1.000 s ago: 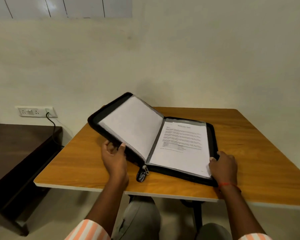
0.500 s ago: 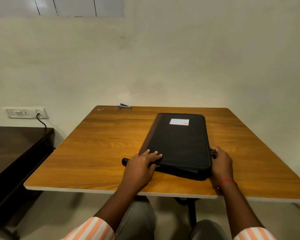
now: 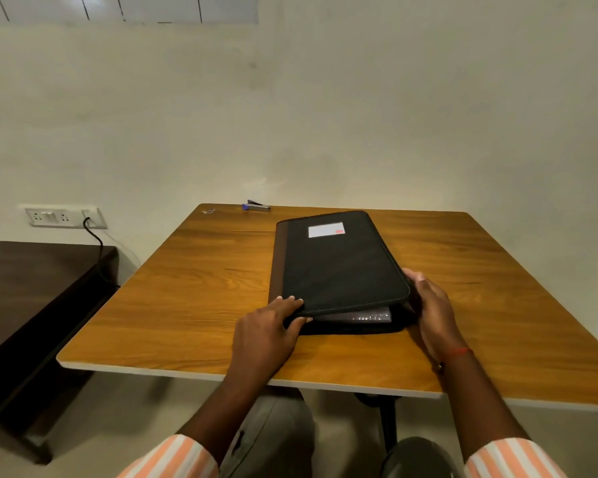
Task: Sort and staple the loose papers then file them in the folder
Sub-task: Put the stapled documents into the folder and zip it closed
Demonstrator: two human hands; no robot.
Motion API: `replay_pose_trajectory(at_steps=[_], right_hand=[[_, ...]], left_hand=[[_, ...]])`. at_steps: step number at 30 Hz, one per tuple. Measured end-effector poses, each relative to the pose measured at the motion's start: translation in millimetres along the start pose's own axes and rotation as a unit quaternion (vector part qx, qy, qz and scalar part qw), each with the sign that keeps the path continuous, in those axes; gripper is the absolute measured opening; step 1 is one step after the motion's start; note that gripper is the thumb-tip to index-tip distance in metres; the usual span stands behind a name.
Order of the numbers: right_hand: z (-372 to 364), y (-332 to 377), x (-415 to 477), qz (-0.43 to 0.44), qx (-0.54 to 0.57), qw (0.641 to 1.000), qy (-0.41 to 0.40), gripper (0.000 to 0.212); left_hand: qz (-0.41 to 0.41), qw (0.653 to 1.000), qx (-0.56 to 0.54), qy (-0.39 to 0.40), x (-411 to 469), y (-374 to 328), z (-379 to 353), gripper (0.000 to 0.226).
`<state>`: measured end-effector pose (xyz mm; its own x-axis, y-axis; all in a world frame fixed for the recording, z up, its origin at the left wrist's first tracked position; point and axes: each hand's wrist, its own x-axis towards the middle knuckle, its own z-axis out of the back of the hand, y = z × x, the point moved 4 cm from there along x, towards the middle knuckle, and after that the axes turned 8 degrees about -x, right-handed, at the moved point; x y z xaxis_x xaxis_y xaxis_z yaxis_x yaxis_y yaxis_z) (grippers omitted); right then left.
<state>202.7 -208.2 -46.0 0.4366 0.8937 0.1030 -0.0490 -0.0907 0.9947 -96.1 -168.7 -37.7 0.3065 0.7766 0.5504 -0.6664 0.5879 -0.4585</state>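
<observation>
Fingers [image 3: 289, 300] of the left hand [image 3: 266, 332] lie flat on top of the black folder [image 3: 335, 267], at its near left corner. The thumb is tucked under the edge of the cover, so this hand pinches the cover. The folder lies on the brown wooden surface [image 3: 187, 305], a bit to the right of the middle, with its long side running from near to far. The cover is almost down, but the near edge is lifted a little. Some papers [image 3: 359, 317] peek out of the gap. A white label [image 3: 325, 231] with a red spot sits on the far part of the cover. The right hand [image 3: 435, 308] holds the near right corner of the folder, with its thumb on top and its fingers curled round the edge. A red string [image 3: 460, 351] is tied on that wrist. Both arms have orange and white striped sleeves [image 3: 173, 457].

On the far left stands a dark low table [image 3: 32, 288]. Above it a wall plug [image 3: 63, 217] has a black cord [image 3: 95, 239] hanging down. On the far edge of the surface lies a small shiny thing [image 3: 208, 211], too small to tell what it is. Just right of it lies a blue and silver stapler [image 3: 256, 207], well apart from the folder.
</observation>
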Motion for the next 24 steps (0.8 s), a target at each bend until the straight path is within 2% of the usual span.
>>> replay_pose_trajectory(at_steps=[3, 7, 10, 13, 15, 18, 21, 23, 24], right_hand=[[1.8, 3.0, -8.3, 0.013, 0.042, 0.999, -0.019, 0.048], [-5.3, 4.3, -11.5, 0.029, -0.068, 0.997, -0.023, 0.035], [-14.1, 6.2, -15.2, 0.046, -0.183, 0.982, -0.011, 0.024], [-21.1, 5.0, -19.3, 0.075, -0.263, 0.962, 0.000, 0.021], [-23.1, 6.7, -19.9, 0.079, -0.306, 0.949, -0.016, 0.019], [-12.6, 9.7, -18.8, 0.057, -0.360, 0.924, -0.121, 0.022], [-3.5, 7.9, -18.2, 0.036, -0.352, 0.920, -0.171, 0.030], [-4.9, 10.8, -20.2, 0.044, -0.331, 0.924, -0.187, 0.032], [-3.6, 14.7, -22.3, 0.058, -0.317, 0.920, -0.222, 0.031]], left_hand=[[0.006, 0.996, -0.070, -0.048, -2.1, 0.0, 5.9, 0.038], [0.029, 0.985, -0.140, -0.096, -2.8, 3.5, 13.4, 0.039], [0.043, 0.979, -0.163, -0.112, -2.2, 7.3, 13.4, 0.038], [0.038, 0.985, -0.140, -0.089, -2.9, 7.4, 11.2, 0.039], [0.040, 0.994, -0.083, -0.054, -1.1, 6.2, 8.4, 0.041], [0.009, 1.000, 0.013, 0.004, 1.3, 0.4, 3.3, 0.040], [-0.022, 0.998, 0.050, 0.028, 0.5, -1.7, -1.5, 0.040], [-0.011, 0.998, 0.046, 0.032, 1.7, 0.1, -1.2, 0.041], [-0.004, 0.999, 0.040, 0.034, 2.5, 0.9, -0.8, 0.041]])
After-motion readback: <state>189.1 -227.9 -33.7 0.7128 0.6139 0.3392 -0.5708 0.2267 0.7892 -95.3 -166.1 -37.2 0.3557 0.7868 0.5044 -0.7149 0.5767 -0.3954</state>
